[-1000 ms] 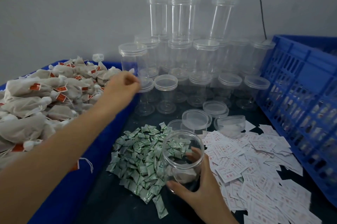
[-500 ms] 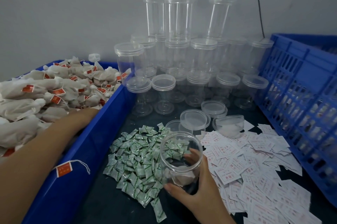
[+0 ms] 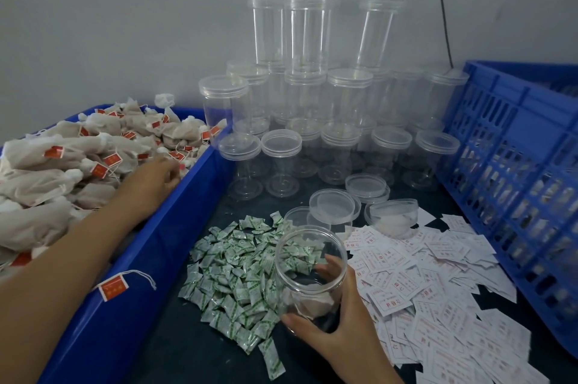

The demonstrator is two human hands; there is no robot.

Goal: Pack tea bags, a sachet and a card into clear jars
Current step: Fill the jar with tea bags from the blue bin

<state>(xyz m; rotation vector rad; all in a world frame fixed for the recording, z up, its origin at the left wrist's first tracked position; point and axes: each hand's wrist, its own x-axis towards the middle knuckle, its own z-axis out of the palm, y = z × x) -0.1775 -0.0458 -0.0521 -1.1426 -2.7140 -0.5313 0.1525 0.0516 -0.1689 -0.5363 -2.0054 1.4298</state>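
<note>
Head view: right hand (image 3: 341, 330) holds the open jar (image 3: 300, 258) at 6 o'clock, hardly filled; left hand (image 3: 150, 178) at 9 o'clock rests among tea bags (image 3: 62, 164), grip unclear.

1. Clear, glossy plastic forms the open jar (image 3: 309, 274), the stacked jars (image 3: 308, 36) and the loose lids (image 3: 334, 205); all have smooth, see-through walls.
2. The tea bags (image 3: 62, 171) are matt, fibrous, off-white mesh, wrinkled, with red paper tags (image 3: 114, 287) on thin white string.
3. The sachets (image 3: 231, 277) are shiny, creased green-and-white film.
4. The cards (image 3: 438, 283) are flat, matt white paper with red print.
5. The solid crate (image 3: 125, 314) and the lattice crate (image 3: 516, 145) are smooth blue moulded plastic with a dull sheen.
6. The surface (image 3: 175, 349) looks dark and matt; the wall (image 3: 125, 8) is plain matt grey.
</note>
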